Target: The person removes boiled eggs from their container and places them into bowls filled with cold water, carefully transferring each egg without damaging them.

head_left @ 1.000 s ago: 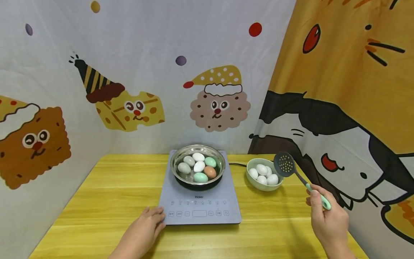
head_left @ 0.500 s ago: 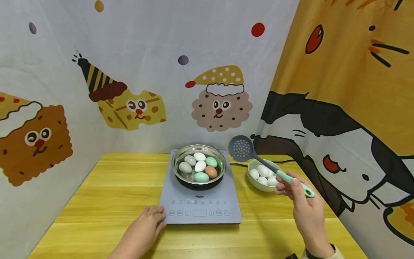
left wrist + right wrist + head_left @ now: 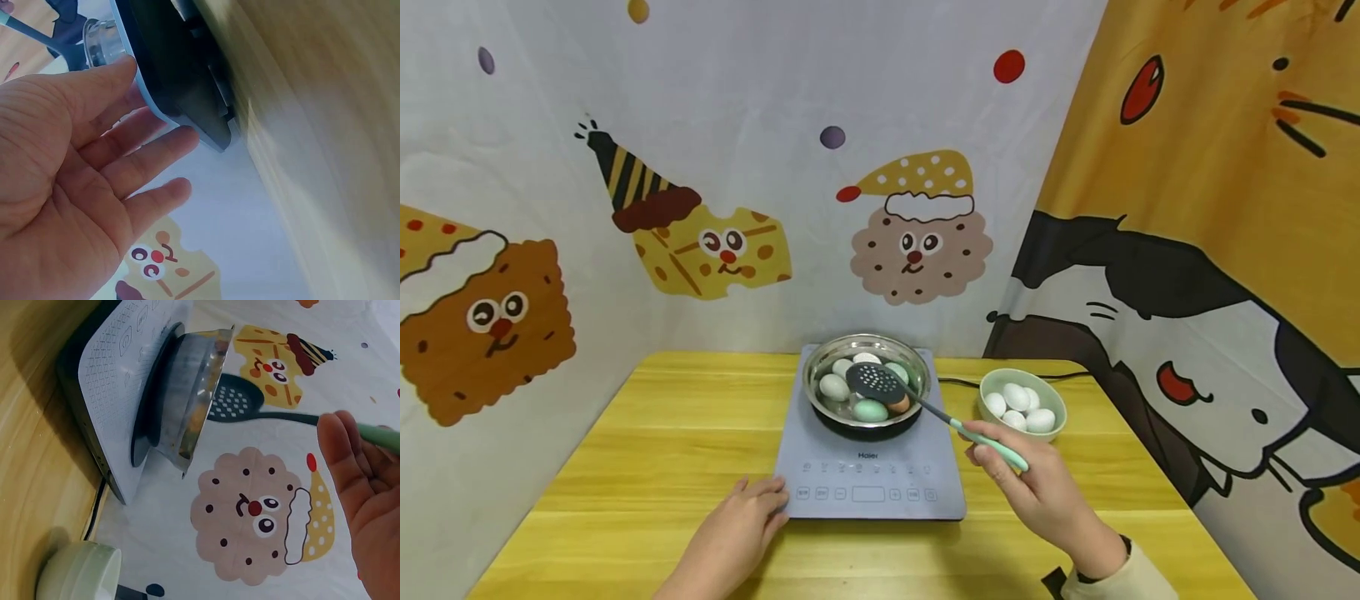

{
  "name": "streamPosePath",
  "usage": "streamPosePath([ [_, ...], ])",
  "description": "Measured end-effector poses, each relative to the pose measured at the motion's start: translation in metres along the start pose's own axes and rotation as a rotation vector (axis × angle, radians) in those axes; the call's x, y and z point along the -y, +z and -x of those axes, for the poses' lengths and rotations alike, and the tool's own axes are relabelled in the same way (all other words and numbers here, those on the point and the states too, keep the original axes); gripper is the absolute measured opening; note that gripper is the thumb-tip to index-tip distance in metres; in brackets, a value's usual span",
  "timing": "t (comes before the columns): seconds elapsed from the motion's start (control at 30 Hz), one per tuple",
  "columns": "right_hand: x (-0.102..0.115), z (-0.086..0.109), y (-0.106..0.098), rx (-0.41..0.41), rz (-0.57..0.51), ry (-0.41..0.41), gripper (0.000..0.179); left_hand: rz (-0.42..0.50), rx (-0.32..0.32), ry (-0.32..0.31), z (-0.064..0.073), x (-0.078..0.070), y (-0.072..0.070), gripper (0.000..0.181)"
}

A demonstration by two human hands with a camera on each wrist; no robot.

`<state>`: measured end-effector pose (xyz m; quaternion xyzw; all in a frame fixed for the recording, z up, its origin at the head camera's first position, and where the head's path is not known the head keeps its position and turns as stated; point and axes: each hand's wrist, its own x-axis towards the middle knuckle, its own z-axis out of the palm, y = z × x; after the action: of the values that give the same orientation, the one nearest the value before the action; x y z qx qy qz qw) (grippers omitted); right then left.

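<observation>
My right hand point(image 3: 1037, 487) grips the mint-green handle of a grey skimmer point(image 3: 876, 382). The perforated head of the skimmer hangs over the steel pan point(image 3: 919, 360), overlapping several eggs in the head view. In the right wrist view the skimmer head point(image 3: 234, 400) shows partly above the pan's rim. Green, greyish and white eggs show around it, such as a green egg point(image 3: 870, 410) at the front; a brown one is mostly hidden. My left hand point(image 3: 733, 529) rests with relaxed fingers at the front left corner of the induction cooktop point(image 3: 868, 477), which bears the pan.
A pale green bowl point(image 3: 992, 427) of white eggs stands right of the cooktop on the wooden table point(image 3: 640, 450). A black cord point(image 3: 958, 382) runs behind the bowl. A cloth with cartoon prints point(image 3: 752, 150) hangs close behind and at both sides.
My right hand has carried the skimmer leftward from beside the egg bowl, and its head has come down over the eggs in the pan. My left hand has stayed at the cooktop's corner.
</observation>
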<state>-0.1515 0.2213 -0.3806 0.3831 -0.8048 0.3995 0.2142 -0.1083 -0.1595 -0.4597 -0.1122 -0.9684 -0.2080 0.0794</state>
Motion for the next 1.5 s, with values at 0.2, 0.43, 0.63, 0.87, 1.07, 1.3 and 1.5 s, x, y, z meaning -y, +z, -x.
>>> streamPosePath([
  [0.2, 0.002, 0.000, -0.002, 0.074, -0.056, 0.002, 0.044, -0.047, -0.027, 0.019, 0.000, 0.000, -0.001, 0.022],
  [0.43, 0.002, 0.000, 0.002, 0.095, -0.182, 0.098, 0.037, -0.053, -0.032, 0.017, 0.000, 0.001, 0.000, 0.022],
  [0.63, 0.001, 0.003, 0.009, 0.021, -0.295, 0.181, 0.034, -0.067, -0.034, 0.013, 0.004, 0.001, 0.003, 0.023],
  [0.87, -0.010, 0.001, 0.018, -0.153, -0.632, 0.491, 0.041, -0.056, -0.044, 0.008, 0.004, 0.001, 0.003, 0.023],
  [1.07, -0.023, 0.000, 0.023, -0.301, -0.859, 0.768, 0.042, -0.052, -0.054, 0.020, 0.004, 0.001, 0.004, 0.023],
  [1.3, -0.029, 0.002, 0.027, -0.339, -0.828, 0.832, 0.045, -0.033, -0.040, 0.003, 0.003, 0.001, 0.002, 0.022],
  [1.5, -0.033, 0.003, 0.030, -0.374, -0.803, 0.868, 0.045, -0.018, -0.023, -0.014, 0.002, 0.000, 0.000, 0.022],
])
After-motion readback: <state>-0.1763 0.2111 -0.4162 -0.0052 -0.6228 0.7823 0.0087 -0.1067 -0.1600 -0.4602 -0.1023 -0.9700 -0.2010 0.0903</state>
